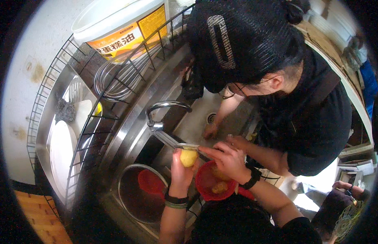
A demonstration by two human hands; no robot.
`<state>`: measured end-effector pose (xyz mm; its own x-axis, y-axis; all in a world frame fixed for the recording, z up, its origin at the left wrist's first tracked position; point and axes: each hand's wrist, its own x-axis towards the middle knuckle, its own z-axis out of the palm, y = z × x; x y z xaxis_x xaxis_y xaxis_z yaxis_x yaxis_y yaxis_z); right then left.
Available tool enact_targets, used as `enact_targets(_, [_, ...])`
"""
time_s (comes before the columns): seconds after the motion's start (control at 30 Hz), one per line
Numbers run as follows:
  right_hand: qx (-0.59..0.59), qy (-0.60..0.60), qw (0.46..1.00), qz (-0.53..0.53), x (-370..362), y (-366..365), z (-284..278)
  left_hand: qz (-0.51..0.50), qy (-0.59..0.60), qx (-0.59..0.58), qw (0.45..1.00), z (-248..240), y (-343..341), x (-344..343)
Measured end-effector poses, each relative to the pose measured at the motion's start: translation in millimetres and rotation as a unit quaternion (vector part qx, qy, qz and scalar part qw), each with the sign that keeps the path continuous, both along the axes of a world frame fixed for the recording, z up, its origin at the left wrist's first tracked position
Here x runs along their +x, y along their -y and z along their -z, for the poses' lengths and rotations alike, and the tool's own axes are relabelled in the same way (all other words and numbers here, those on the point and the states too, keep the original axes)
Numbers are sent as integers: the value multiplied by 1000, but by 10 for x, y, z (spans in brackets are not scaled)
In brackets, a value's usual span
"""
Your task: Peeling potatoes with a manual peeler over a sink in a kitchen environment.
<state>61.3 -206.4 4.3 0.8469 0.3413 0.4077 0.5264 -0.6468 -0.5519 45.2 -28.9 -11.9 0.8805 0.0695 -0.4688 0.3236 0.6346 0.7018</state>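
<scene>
1. You are holding the potato [189,158] near the middle of the frame; its visible side is showing smooth and yellow, so it is looking mostly bare of skin.
2. Your left hand [181,171] is gripping it from the left and below, fingers and thumb closing snugly round its sides and leaving the top free.
3. Your right hand [231,160] is reaching in from the right. Its index finger is stretching out toward the potato's top, and the fingers are seemingly holding a slim tool, probably a peeler [189,146], lying across that top. The hand is hiding much of the grip, so you are not showing how the thumb is sitting.
4. Judging from this, you are peeling, and probably finishing this piece.
5. The next move is calling for a steady left hold, a turn exposing any remaining skin, and light strokes kept clear of the left fingertips.
6. Just below your right hand, the red bowl [198,184] is holding brownish-yellow lumps [220,187]; at lower left, the pot [121,188] is holding a red ladle [151,183].
7. Above your hands, the tap [168,103] is arching over the sink [193,124], where a co-worker's hand [210,131] is reaching down; you are needing to mind it.
</scene>
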Motion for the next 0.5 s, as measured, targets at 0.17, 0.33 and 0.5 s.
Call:
enact_targets(0.17, [-12, -33, 999, -3, -9, -3, -4, 9, -7, -27, 1000, -28, -5, 13])
enact_targets(0.33, [-28, -196, 979, 46, 180, 118, 708, 15, 3, -85, 996, -240, 62, -68])
enact_targets(0.5, [224, -256, 940, 26, 19, -162, 165, -10, 35, -124, 992, -117, -42, 88])
